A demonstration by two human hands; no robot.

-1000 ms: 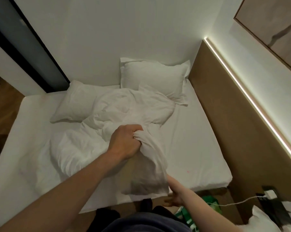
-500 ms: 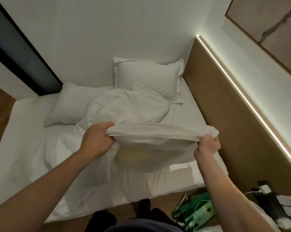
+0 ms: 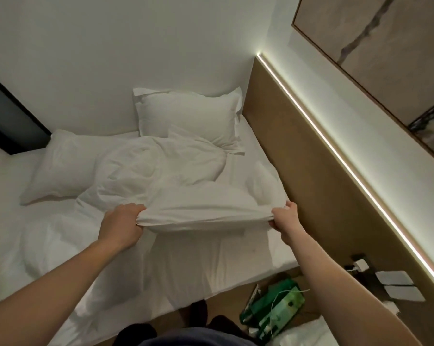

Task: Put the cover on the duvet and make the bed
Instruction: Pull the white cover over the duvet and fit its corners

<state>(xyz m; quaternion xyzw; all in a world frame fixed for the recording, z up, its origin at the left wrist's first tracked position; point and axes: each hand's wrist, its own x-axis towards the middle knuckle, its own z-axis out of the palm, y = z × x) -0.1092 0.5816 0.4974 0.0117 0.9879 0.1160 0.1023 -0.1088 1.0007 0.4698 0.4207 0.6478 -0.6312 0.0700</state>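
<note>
Fingers (image 3: 287, 208) of both hands pinch the white cover (image 3: 203, 208) edge, held flat over the bed (image 3: 261, 248) w/ the duvet (image 3: 161, 166) bunched behind, & a loose pinch could let it drop.

Person's body only: both forearms were bare up to the frame edge, no sleeves in view. Left hand (image 3: 122, 227) and right hand (image 3: 284, 218) were bare too, with no gloves, rings, watch or wristband visible. Well below the hands, at the bottom edge, a dark blue-grey garment covered the torso or lap; couldn't tell which. Just above it, two dark shapes, likely legs or feet in dark clothing, too dim to tell more.
</note>
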